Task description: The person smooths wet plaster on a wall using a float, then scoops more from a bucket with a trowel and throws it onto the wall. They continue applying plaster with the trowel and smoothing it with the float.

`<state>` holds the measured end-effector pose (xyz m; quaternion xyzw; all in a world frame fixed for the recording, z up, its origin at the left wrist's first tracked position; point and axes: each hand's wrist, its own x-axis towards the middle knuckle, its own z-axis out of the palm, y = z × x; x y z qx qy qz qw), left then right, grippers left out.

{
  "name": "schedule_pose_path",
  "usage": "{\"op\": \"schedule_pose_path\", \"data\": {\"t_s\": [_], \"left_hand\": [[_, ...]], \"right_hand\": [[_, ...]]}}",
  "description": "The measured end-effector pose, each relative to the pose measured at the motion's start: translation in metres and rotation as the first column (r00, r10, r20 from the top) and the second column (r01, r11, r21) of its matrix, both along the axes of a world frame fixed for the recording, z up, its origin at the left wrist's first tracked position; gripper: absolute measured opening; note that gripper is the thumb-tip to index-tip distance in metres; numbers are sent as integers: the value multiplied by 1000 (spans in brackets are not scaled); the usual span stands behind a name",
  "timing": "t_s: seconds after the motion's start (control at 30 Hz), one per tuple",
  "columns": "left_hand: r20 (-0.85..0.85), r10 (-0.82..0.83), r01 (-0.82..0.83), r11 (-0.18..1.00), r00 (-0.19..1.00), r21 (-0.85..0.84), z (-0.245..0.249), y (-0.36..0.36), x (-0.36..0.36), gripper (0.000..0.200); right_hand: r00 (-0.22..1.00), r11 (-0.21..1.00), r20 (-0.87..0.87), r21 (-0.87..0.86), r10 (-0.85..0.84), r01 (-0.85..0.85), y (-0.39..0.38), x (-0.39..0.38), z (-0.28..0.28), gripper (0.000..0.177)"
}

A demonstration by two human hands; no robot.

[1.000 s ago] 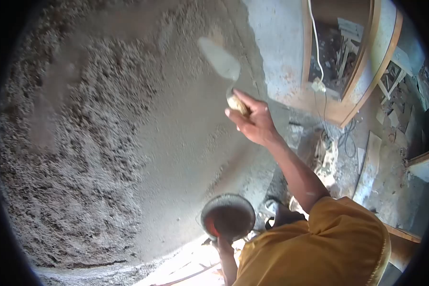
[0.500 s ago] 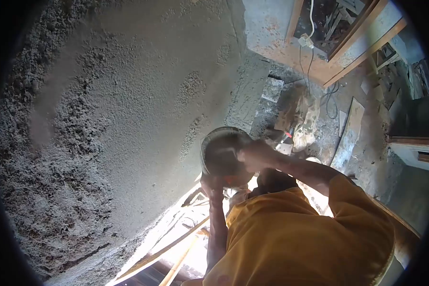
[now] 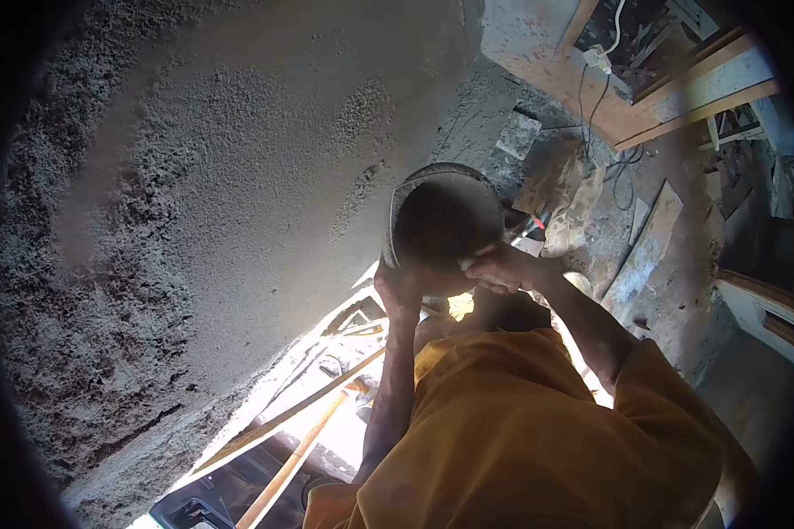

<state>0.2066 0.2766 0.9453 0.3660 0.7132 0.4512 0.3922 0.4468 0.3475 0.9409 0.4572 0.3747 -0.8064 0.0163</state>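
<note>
A round, grey-rimmed bucket [image 3: 446, 169] is held in front of my chest, its inside dark and shadowed. My left hand [image 3: 399, 289] is closed around its near left side. At the near right edge of the bucket is my right hand [image 3: 500, 268], fingers curled around something pale and small that I cannot make out. Left of the bucket stands a wall [image 3: 265, 176] with grey plaster, smooth near me and rough toward the far left.
A wooden frame [image 3: 670, 110] and a white cable plug [image 3: 597, 59] are at the upper right. Boards [image 3: 653, 234], a block [image 3: 519, 135] and rubble lie on the floor. Bamboo poles [image 3: 295, 458] slant below on my left, over a bright gap.
My right hand, blurred over the bucket's inside before, has come down to its near right edge. In view, the bucket and my left hand sit higher, the bucket slightly further right.
</note>
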Motion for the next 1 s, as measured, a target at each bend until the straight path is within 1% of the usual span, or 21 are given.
{"op": "schedule_pose_path", "data": {"t_s": [0.03, 0.1, 0.17, 0.2, 0.23, 0.27, 0.33, 0.37, 0.4, 0.43, 0.47, 0.53, 0.6, 0.67, 0.73, 0.77, 0.8, 0.83, 0.9, 0.97, 1.0], "left_hand": [[-9, -23, 23, 999, 1000, 40, 3, -6, -4, 47], [-29, -83, 86, 985, 996, 152, 4, -3, -7, 55], [95, -62, 47, 987, 994, 156, 1, -7, -4, 52], [150, -64, 40, 987, 987, 155, 0, -9, -3, 49], [226, -124, 76, 975, 966, 209, -19, -17, -12, 47], [128, -90, 56, 967, 988, 250, -29, -20, -11, 44], [184, 12, -36, 991, 983, 129, -30, -22, -10, 39], [191, -1, -24, 992, 982, 125, -57, -34, -25, 32], [-175, -141, 177, 962, 974, 208, -59, -40, -34, 29], [-524, -217, 371, 905, 824, 208, -62, -51, -42, 27], [-484, -185, 335, 910, 855, 244, -97, -73, -60, 25], [-535, -309, 501, 825, 786, 260, -92, -86, -79, 18], [-435, -281, 396, 896, 856, 201, -93, -106, -84, 18], [-225, -136, 155, 985, 965, 70, -88, -119, -85, 18], [-126, 13, -17, 999, 992, -35, -85, -133, -87, 18], [-102, 76, -84, 994, 992, -77, -87, -141, -88, 18], [-90, 132, -142, 983, 987, -114, -86, -145, -89, 18], [-78, 183, -193, 971, 980, -141, -87, -150, -91, 18], [-53, 271, -276, 944, 961, -178, -88, -161, -95, 19], [-23, 357, -354, 913, 934, -201, -90, -172, -98, 19], [-6, 400, -392, 896, 917, -209, -91, -179, -98, 19]], "right_hand": [[995, 1000, -103, 0, 1, -1, -5, -1, -6, 19], [988, 995, -123, -17, -97, 96, -10, 3, 22, 20], [964, 974, -143, -39, -226, 223, -19, 7, 47, 23], [932, 961, -239, -48, -274, 271, -21, 8, 35, 24], [929, 953, -254, 62, -271, 295, -20, 4, 35, 23], [910, 935, -225, -18, -348, 353, -14, -2, 47, 22], [792, 881, -390, -162, -471, 444, -6, -6, 43, 24], [727, 864, -476, -181, -495, 469, 0, -8, 47, 28], [659, 845, -542, -221, -521, 487, 12, -8, 51, 29], [590, 828, -596, -271, -545, 491, 22, -10, 55, 31], [555, 808, -604, -299, -572, 507, 38, -10, 77, 33], [438, 693, -622, -247, -649, 677, 72, -15, 116, 37], [345, 586, -706, -122, -618, 801, 107, -4, 160, 40], [239, 364, -770, 10, -591, 931, 137, 9, 203, 44], [141, 135, -823, 79, -550, 988, 161, 33, 243, 43], [100, -47, -791, 160, -603, 986, 170, 39, 266, 35], [51, -223, -815, 217, -577, 950, 184, 49, 279, 24], [-11, -385, -790, 286, -612, 877, 192, 54, 297, 18], [-81, -697, -859, 351, -506, 625, 221, 69, 309, 21], [-122, -882, -892, 395, -435, 255, 265, 81, 295, 22], [-182, -893, -875, 426, -448, 150, 283, 69, 291, 23]]}}
